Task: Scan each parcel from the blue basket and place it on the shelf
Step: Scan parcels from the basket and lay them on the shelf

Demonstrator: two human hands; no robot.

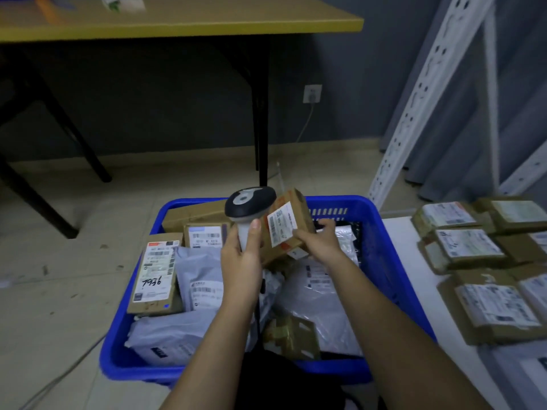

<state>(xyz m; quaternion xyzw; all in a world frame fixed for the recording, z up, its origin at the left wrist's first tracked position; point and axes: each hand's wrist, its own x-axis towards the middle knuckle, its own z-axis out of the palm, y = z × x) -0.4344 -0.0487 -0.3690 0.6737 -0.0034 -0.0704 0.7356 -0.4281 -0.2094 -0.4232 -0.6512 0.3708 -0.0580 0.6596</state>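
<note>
— While you hold the scanner (248, 208) in your left hand (241, 255), where does the parcel (288, 224) lie from it?

— It is just beside the scanner head, on its right, above the far half of the blue basket (381, 232). Your right hand (321, 241) grips it from below and behind, fingers curled round the lower edge. Your left hand is closed round the grey handle, with the thumb up near the neck.

— Does the label (281, 224) face the scanner?

— Not fully, I think. The label faces toward you and a little to the left. The scanner's dark head is above your left hand and seems to look forward and to the right, so it is almost touching the box corner. The long axis of the box runs from low-left to high-right, tilted.

— So what does the coming move turn on?

— In my judgement, on the angle between the scanner window and the label. You probably need to turn the box a little toward the scanner, or draw the scanner back. They look too near for a good read.

— And then?

— The shelf (405, 241) is on your right, with scanned boxes (467, 247) already lying there. Your right hand is the nearer one, and it already carries the parcel.
</note>
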